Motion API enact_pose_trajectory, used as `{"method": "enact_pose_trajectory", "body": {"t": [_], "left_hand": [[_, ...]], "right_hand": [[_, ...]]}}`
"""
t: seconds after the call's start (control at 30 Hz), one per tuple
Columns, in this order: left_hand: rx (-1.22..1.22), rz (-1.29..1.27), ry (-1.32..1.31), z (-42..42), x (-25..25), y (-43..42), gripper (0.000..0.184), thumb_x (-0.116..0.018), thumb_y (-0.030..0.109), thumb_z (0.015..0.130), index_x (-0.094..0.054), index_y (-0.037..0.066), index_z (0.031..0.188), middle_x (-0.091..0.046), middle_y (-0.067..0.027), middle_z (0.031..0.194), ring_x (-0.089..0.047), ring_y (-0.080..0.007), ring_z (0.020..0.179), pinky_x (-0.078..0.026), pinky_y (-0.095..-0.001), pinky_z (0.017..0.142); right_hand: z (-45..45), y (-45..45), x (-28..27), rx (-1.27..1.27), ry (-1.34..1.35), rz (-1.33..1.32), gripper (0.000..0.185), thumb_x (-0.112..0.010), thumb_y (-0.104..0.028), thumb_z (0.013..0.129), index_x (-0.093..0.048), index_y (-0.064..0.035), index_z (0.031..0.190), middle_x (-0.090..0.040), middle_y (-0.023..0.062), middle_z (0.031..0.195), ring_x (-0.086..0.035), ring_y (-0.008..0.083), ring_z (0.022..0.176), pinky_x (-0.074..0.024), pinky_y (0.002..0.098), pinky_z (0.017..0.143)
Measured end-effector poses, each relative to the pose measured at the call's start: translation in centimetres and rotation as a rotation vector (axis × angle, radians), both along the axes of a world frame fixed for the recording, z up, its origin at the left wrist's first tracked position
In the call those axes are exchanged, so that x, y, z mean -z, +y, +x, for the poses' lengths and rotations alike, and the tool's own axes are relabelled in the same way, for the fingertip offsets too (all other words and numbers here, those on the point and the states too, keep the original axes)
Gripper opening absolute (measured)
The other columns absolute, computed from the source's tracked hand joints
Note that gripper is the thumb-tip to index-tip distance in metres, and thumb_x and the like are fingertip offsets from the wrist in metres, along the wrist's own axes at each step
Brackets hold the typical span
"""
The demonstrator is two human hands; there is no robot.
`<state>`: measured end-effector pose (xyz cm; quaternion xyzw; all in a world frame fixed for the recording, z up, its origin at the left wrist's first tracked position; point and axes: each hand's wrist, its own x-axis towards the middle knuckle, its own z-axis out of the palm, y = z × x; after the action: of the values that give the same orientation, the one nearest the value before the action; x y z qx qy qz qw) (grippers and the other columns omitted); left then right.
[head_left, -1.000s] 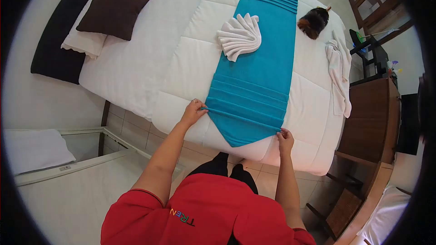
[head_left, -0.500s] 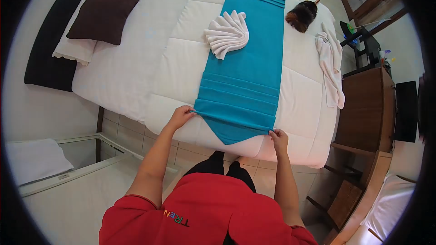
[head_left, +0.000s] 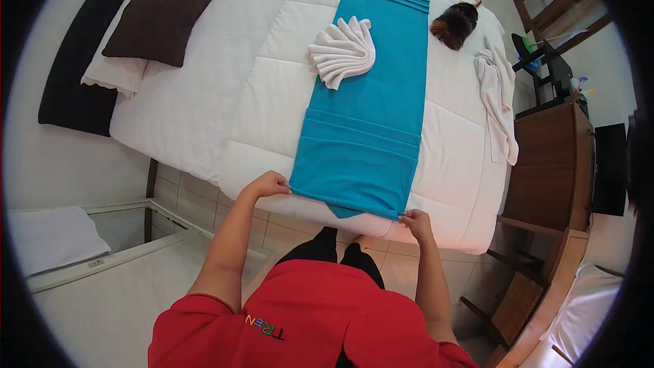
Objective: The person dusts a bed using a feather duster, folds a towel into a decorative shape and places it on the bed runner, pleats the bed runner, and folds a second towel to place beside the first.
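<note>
A long teal cloth [head_left: 383,68] lies across the white bed, with several narrow pleats at its far end and a few in front of its middle. My left hand [head_left: 272,184] pinches the left end of a fold at its near side. The right end of the same fold is pinched by my right hand [head_left: 415,223]. Between my hands the fold's edge runs nearly straight, and only a small tip of the cloth's point shows below it. A white towel folded like a fan [head_left: 343,53] rests on the cloth's left part.
A brown pillow [head_left: 157,22] lies on white ones at the left. On the bed's right side are a dark furry object [head_left: 455,25] and a crumpled white cloth [head_left: 497,102]. A wooden cabinet [head_left: 544,170] stands to the right, a pale surface [head_left: 150,300] at lower left.
Both hands have drawn the pinched fold toward me, covering most of the cloth's pointed end. Fewer pleats show near my hands. The view first shifted slightly, moving the bed left in the picture.
</note>
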<state>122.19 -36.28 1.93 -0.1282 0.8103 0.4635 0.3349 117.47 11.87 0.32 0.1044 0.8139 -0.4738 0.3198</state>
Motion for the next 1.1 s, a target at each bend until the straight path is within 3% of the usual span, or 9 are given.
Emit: {"method": "enact_pose_trajectory", "body": {"t": [0.3, 0.6, 0.67, 0.7, 0.77, 0.87, 0.93, 1.0, 1.1], "left_hand": [[0.012, -0.050, 0.025, 0.3, 0.9, -0.1, 0.028, -0.076, 0.022, 0.068, -0.069, 0.001, 0.086, -0.068, -0.0134, 0.079, -0.061, -0.0198, 0.072, -0.048, -0.0313, 0.069], [0.227, -0.141, -0.173, 0.2, -0.5, 0.0, 0.032, -0.078, 0.027, 0.064, -0.069, -0.001, 0.079, -0.067, -0.0132, 0.077, -0.063, -0.0209, 0.074, -0.049, -0.0310, 0.070], [-0.042, -0.078, 0.045, 0.0, 0.7, 0.0, 0.041, -0.079, 0.032, 0.064, -0.067, -0.002, 0.083, -0.067, -0.0140, 0.078, -0.063, -0.0216, 0.075, -0.049, -0.0315, 0.072], [-0.039, -0.078, 0.044, -0.4, 0.4, 0.5, 0.041, -0.079, 0.032, 0.064, -0.067, -0.002, 0.083, -0.067, -0.0140, 0.078, -0.063, -0.0216, 0.075, -0.049, -0.0315, 0.072], [-0.433, -0.236, 0.289, -2.1, -0.8, 1.9, 0.050, -0.077, 0.039, 0.068, -0.064, -0.003, 0.091, -0.066, -0.0150, 0.083, -0.063, -0.0223, 0.075, -0.050, -0.0319, 0.070], [-0.594, -0.111, 0.180, -4.7, 0.5, 1.8, 0.055, -0.072, 0.041, 0.073, -0.059, -0.004, 0.103, -0.064, -0.0148, 0.091, -0.062, -0.0216, 0.081, -0.050, -0.0318, 0.073], [-0.704, 0.127, -0.015, -6.2, 1.0, 1.9, 0.055, -0.070, 0.032, 0.077, -0.051, -0.003, 0.115, -0.063, -0.0149, 0.095, -0.062, -0.0212, 0.086, -0.050, -0.0313, 0.075], [-0.582, 0.054, 0.036, -5.9, 0.5, 2.4, 0.053, -0.071, 0.026, 0.076, -0.050, -0.003, 0.116, -0.063, -0.0145, 0.095, -0.061, -0.0205, 0.086, -0.050, -0.0308, 0.074], [-0.483, 0.081, 0.036, -5.3, -0.3, 2.5, 0.057, -0.075, 0.015, 0.070, -0.048, -0.004, 0.117, -0.063, -0.0159, 0.097, -0.061, -0.0216, 0.088, -0.050, -0.0314, 0.075]], "right_hand": [[0.0, -0.2, -0.7, -0.098, -0.017, 0.045, 0.015, -0.073, -0.008, 0.071, -0.064, 0.0023, 0.078, -0.065, 0.0070, 0.067, -0.058, 0.0123, 0.059, -0.0457, 0.0259, 0.054], [0.2, -0.1, -0.8, -0.314, -0.143, 0.135, 0.020, -0.077, -0.012, 0.067, -0.062, 0.0000, 0.074, -0.064, 0.0084, 0.067, -0.059, 0.0151, 0.059, -0.0470, 0.0287, 0.055], [-0.6, -0.3, -0.8, -0.311, 0.161, 0.283, 0.023, -0.076, -0.018, 0.070, -0.062, -0.0002, 0.076, -0.065, 0.0102, 0.071, -0.060, 0.0172, 0.062, -0.0478, 0.0304, 0.057], [-1.2, -0.6, -1.0, -0.308, 0.159, 0.284, 0.023, -0.076, -0.018, 0.070, -0.062, -0.0002, 0.076, -0.065, 0.0102, 0.071, -0.060, 0.0172, 0.062, -0.0478, 0.0304, 0.057], [-3.3, -1.9, -2.0, 0.021, 0.308, 0.302, 0.032, -0.075, -0.027, 0.071, -0.063, 0.0012, 0.082, -0.066, 0.0134, 0.081, -0.063, 0.0213, 0.075, -0.0492, 0.0324, 0.066], [-6.0, -3.0, -0.6, 0.275, 0.583, 0.197, 0.034, -0.072, -0.029, 0.075, -0.064, 0.0020, 0.086, -0.064, 0.0106, 0.073, -0.060, 0.0177, 0.062, -0.0480, 0.0305, 0.058], [-7.5, -3.0, 0.5, 0.234, 0.460, 0.221, 0.034, -0.072, -0.028, 0.075, -0.064, 0.0029, 0.087, -0.064, 0.0104, 0.074, -0.059, 0.0169, 0.062, -0.0479, 0.0297, 0.058], [-7.9, -2.8, 0.8, 0.112, 0.242, 0.225, 0.038, -0.075, -0.021, 0.071, -0.062, 0.0058, 0.093, -0.066, 0.0142, 0.080, -0.063, 0.0205, 0.071, -0.0500, 0.0311, 0.065], [-6.7, -2.5, 0.5, 0.085, 0.126, 0.094, 0.039, -0.077, -0.012, 0.066, -0.059, 0.0064, 0.095, -0.065, 0.0128, 0.078, -0.061, 0.0172, 0.064, -0.0491, 0.0290, 0.058]]}}
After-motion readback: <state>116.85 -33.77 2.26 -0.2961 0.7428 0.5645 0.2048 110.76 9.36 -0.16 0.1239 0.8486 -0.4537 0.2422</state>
